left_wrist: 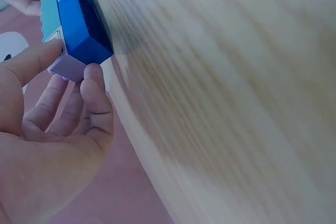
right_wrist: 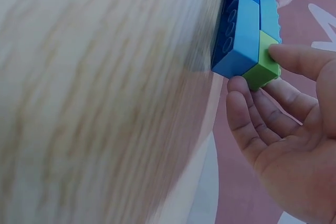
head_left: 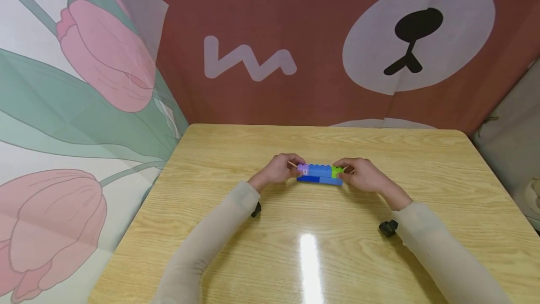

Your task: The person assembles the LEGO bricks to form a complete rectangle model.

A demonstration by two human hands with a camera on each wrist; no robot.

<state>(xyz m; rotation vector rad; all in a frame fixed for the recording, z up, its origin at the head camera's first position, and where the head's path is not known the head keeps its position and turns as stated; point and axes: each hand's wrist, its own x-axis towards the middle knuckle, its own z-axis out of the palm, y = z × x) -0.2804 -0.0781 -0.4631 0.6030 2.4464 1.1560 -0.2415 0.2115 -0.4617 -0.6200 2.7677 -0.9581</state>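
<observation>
A two-layer row of toy building bricks spans both hands over the table. Its top layer holds a purple brick (head_left: 302, 169) at the left, a blue brick (head_left: 320, 171) in the middle and a green brick (right_wrist: 264, 62) at the right. Underneath lie a dark blue brick (left_wrist: 84, 30) and a lighter blue brick (right_wrist: 241, 35), end to end. My left hand (head_left: 280, 169) pinches the purple end between thumb and fingers. At the other end, my right hand (head_left: 364, 174) pinches the green brick. In the right wrist view the hollow underside of the lighter blue brick shows, tilted off the tabletop.
The wooden table (head_left: 253, 257) reaches back to a hanging cloth (head_left: 320, 97) with a bear print. A flower-printed cloth (head_left: 105, 130) hangs along the left side. Small black devices (head_left: 388, 228) sit below the sleeves at both wrists.
</observation>
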